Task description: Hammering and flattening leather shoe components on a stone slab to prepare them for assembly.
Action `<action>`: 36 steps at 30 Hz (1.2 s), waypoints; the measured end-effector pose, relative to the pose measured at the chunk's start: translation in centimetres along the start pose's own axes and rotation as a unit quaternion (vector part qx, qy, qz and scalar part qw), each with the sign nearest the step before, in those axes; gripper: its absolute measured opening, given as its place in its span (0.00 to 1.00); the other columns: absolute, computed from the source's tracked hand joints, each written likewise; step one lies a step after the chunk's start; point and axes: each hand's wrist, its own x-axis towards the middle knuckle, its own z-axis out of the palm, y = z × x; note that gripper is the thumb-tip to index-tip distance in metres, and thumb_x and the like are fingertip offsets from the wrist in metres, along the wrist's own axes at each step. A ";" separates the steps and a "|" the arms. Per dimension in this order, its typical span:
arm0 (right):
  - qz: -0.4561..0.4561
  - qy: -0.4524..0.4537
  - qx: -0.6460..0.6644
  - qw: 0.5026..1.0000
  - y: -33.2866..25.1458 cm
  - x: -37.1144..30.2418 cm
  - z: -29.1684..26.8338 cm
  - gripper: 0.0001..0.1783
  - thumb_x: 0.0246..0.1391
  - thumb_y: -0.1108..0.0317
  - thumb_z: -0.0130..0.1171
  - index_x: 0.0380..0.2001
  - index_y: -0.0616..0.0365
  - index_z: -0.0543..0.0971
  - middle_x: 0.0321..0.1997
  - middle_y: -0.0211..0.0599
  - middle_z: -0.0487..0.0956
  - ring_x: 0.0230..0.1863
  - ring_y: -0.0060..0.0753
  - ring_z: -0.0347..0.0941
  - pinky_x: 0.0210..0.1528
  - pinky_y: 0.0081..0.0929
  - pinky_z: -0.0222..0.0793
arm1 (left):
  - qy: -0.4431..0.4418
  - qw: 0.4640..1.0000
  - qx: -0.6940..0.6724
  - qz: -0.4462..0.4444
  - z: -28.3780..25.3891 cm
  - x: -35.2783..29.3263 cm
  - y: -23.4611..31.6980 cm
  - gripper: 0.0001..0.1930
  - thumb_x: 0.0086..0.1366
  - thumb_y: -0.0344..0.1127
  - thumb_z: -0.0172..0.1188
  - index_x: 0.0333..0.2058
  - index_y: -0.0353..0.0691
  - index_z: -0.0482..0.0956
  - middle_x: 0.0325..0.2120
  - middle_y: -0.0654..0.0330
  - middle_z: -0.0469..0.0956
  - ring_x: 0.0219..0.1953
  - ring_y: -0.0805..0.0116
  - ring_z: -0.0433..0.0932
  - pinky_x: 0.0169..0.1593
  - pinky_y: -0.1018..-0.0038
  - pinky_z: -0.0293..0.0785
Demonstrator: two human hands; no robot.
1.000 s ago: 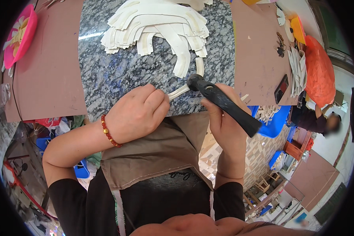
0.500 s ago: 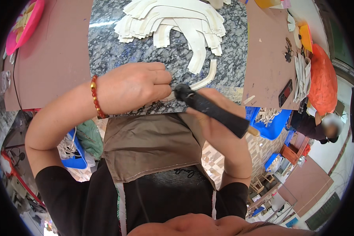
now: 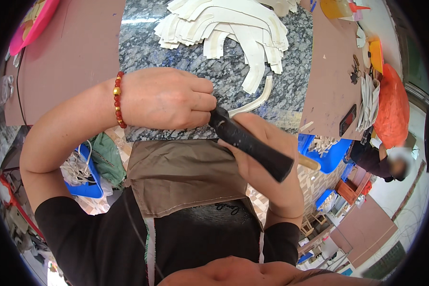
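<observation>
My right hand [image 3: 262, 143] is wrapped round a hammer with a long black head [image 3: 255, 145]. The hammer's pale wooden handle [image 3: 310, 162] sticks out beyond my wrist. A narrow, curved off-white strip [image 3: 256, 102] lies on the speckled stone slab [image 3: 152, 59], its near end passing under the hammer's face. My left hand [image 3: 171, 97], with a red bead bracelet [image 3: 117, 100] at the wrist, is closed over that end; its fingertips are hidden. Farther back on the slab, several curved off-white pieces [image 3: 229, 24] lie in an overlapping heap.
Brown boards flank the slab, with a pink basin [image 3: 33, 28] at far left. At right lie a phone [image 3: 348, 119], keys [image 3: 355, 69] and an orange-red bag [image 3: 391, 105]. Blue bins [image 3: 336, 152] of pale strips stand below the table edge. Another person [image 3: 374, 155] is at far right.
The hammer head has tipped, its near end swinging down and left, and more of the wooden handle shows. My left hand now touches the hammer's face. The whole view has shifted slightly.
</observation>
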 end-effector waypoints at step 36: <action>0.125 0.179 0.107 0.970 4.6 -0.9 -0.9 0.09 0.64 0.74 0.65 0.45 0.66 0.81 0.34 0.28 0.77 0.33 0.20 0.71 0.37 0.20 0.67 | 0.172 0.960 -0.107 -0.191 1.4 -0.8 2.6 0.21 0.61 0.38 0.72 0.48 0.38 0.76 0.42 0.54 0.77 0.42 0.51 0.78 0.45 0.63 0.77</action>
